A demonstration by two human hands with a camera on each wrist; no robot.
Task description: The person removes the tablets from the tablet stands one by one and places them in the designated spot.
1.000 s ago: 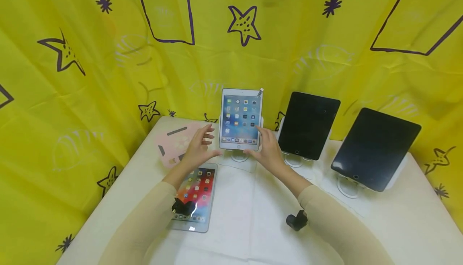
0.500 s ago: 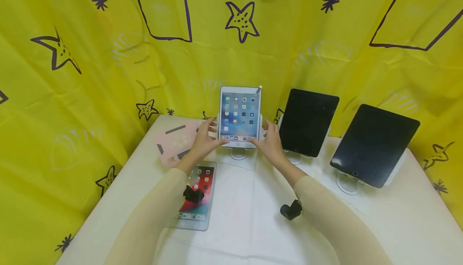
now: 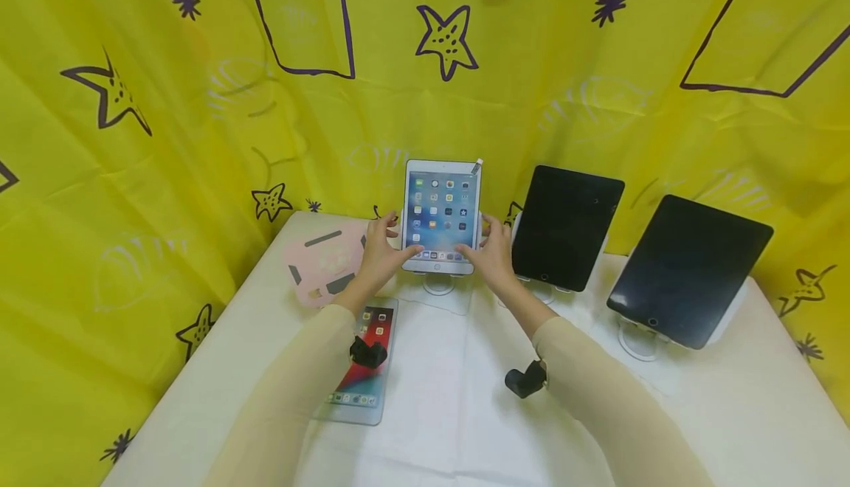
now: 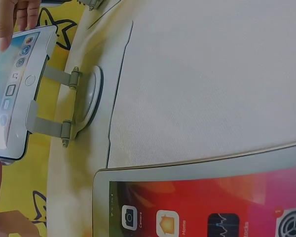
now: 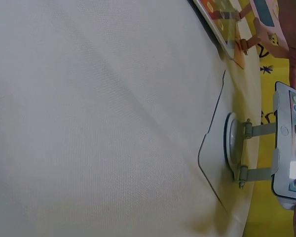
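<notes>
A white tablet (image 3: 441, 206), lit with app icons and with a small tab at its upper right corner, stands upright on a white folding stand (image 3: 438, 284). My left hand (image 3: 380, 254) holds its left edge, thumb on the lower front and fingers at the side. On the opposite edge my right hand (image 3: 494, 254) grips it the same way, thumb over the icon row. The left wrist view shows the tablet's home button and bottom rim resting in the stand's lips (image 4: 32, 117). Most of the fingers behind the tablet are hidden.
A second tablet with a red screen (image 3: 372, 391) lies on the table under my left forearm. Beyond it is a pink stand (image 3: 322, 258) with dark pads. Two black-screened tablets, one nearer (image 3: 567, 229) and one farther right (image 3: 690, 273), stand on white stands before a yellow curtain (image 3: 518, 103).
Both hands have come in from beside the white tablet onto its side edges, with the thumbs now on its lower front. The tablet keeps its place on the stand.
</notes>
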